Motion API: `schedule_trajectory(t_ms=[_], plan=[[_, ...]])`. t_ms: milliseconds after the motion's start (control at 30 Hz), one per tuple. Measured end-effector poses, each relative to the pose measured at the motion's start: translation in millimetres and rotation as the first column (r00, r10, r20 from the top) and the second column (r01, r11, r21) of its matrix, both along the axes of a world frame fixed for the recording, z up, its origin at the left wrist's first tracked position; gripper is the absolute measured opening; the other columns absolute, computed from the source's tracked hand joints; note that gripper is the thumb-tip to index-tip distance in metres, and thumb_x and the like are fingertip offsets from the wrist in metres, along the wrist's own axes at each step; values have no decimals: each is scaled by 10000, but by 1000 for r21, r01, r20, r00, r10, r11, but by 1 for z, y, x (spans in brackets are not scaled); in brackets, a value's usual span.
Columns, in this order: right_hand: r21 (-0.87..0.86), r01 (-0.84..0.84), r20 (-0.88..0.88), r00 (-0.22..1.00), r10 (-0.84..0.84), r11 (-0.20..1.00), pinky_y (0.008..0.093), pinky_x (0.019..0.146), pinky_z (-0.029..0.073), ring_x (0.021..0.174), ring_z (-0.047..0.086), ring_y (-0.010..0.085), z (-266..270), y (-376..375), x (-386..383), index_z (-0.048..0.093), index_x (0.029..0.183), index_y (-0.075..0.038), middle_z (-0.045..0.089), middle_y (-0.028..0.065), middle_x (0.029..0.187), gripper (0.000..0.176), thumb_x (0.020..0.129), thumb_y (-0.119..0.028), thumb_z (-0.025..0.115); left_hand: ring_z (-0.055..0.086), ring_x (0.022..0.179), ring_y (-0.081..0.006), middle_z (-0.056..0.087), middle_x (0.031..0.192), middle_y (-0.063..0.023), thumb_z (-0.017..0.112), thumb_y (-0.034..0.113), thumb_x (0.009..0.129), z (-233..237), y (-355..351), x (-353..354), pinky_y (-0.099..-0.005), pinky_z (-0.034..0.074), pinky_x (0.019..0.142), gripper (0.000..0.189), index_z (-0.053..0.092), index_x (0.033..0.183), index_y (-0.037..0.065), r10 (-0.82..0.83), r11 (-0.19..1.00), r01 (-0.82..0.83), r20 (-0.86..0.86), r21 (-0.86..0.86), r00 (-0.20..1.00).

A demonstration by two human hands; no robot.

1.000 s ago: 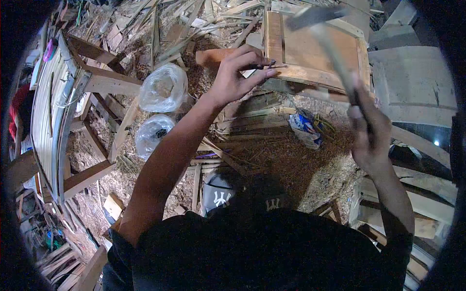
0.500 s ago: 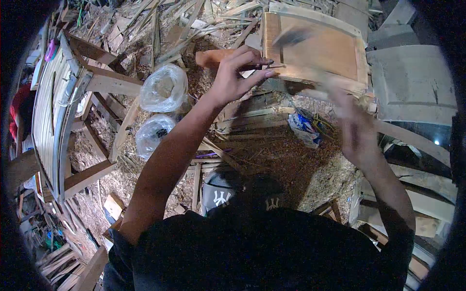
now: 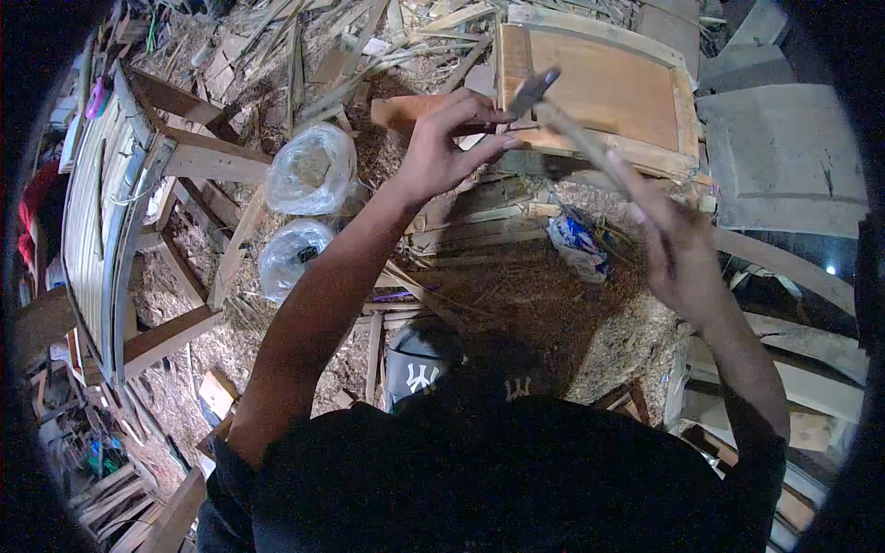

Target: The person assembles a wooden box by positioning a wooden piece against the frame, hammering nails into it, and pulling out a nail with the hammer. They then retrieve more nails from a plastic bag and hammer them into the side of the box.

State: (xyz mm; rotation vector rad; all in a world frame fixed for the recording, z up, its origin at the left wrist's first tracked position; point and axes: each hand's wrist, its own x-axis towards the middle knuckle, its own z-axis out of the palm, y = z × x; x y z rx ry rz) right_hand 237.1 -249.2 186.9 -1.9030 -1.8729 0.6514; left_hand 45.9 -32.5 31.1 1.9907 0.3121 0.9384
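My right hand (image 3: 680,249) is closed round the light wooden handle of a hammer (image 3: 583,140). The dark hammer head is close to the left-hand corner of a wooden panel (image 3: 604,88) with a pale frame and a brown centre. At that same corner, my left hand (image 3: 442,147) has thumb and forefinger pinched near a thin nail (image 3: 525,127), which points toward the frame's edge. The fingertips are right beside the hammer head. An orange-brown piece of wood (image 3: 392,111) shows behind my left hand.
Two clear plastic bags (image 3: 312,168) stand left of my left arm. A slatted wooden piece with legs (image 3: 101,212) stands far left. A crumpled blue-and-white packet (image 3: 579,244) lies on the sawdust. Grey curved panels (image 3: 788,157) are at right; wood scraps (image 3: 369,46) cover the back.
The hammer head, blurred over the panel before, has come down and left to the corner near my left fingers. My left hand has stayed in place.
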Motion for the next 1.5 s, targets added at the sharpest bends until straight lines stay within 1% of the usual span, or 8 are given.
schedule_trajectory(t_ms=[100,167,300,633,700,967,1100,1500], plan=[[207,-34,96,995,14,978,380,1023,474,1225,622,296,8,3,2,382,1532,-16,645,228,1311,483,1051,-36,419,671,1009,-264,691,1025,-154,862,133,790,0,0,1,-366,526,883,296,686,965,-28,-1,1000,2,13,-27,1000],[201,403,-272,898,-344,893,383,1010,484,1247,617,303,11,-6,-6,377,1532,-16,648,217,1316,481,1054,-42,418,675,946,-232,680,992,-128,859,150,797,-2,1,2,-343,546,839,297,704,985,-19,9,1000,-10,36,16,999],[74,-89,105,991,81,993,389,1008,486,1244,620,320,-13,-1,0,388,1520,-2,640,225,1329,480,1043,-23,429,672,879,-202,670,954,-104,858,174,802,0,-1,2,-313,556,777,302,724,1000,-9,12,999,-15,67,43,998],[377,-11,137,990,-44,926,395,1023,474,1219,628,315,-18,-13,12,414,1490,41,621,249,1342,468,1026,4,467,671,874,-226,673,910,-104,862,177,794,-4,-1,4,-335,546,782,295,729,990,1,24,999,-26,77,33,997],[-72,-14,141,990,24,997,397,1040,462,1246,611,314,-9,-3,2,417,1493,30,611,246,1358,483,1014,26,475,666,1008,-258,692,1018,-140,869,124,782,-4,-3,1,-370,521,902,304,713,1001,-18,12,999,-11,19,-47,1000],[505,5,54,998,-38,863,392,1046,474,1264,610,341,-28,-9,26,488,1462,-19,564,235,1423,487,979,39,482,666,1015,-257,692,1038,-142,870,138,784,-5,-2,1,-377,523,909,313,712,1006,-15,17,1000,-17,-2,-10,1000],[6,3,9,1000,-3,1000,423,1100,434,1324,557,344,-9,-3,1,425,1522,-90,551,266,1423,523,1013,32,439,666,1018,-256,691,1041,-142,872,134,780,-2,-5,0,-372,522,914,319,717,1016,-16,26,996,-27,-8,-81,1000],[67,-37,-9,999,37,997,371,965,503,1225,622,284,-7,-1,6,410,1525,-47,616,228,1342,504,1026,9,451,683,854,-209,682,901,-97,865,170,793,-7,0,4,-322,560,772,309,726,1015,7,36,997,-39,51,63,998]])
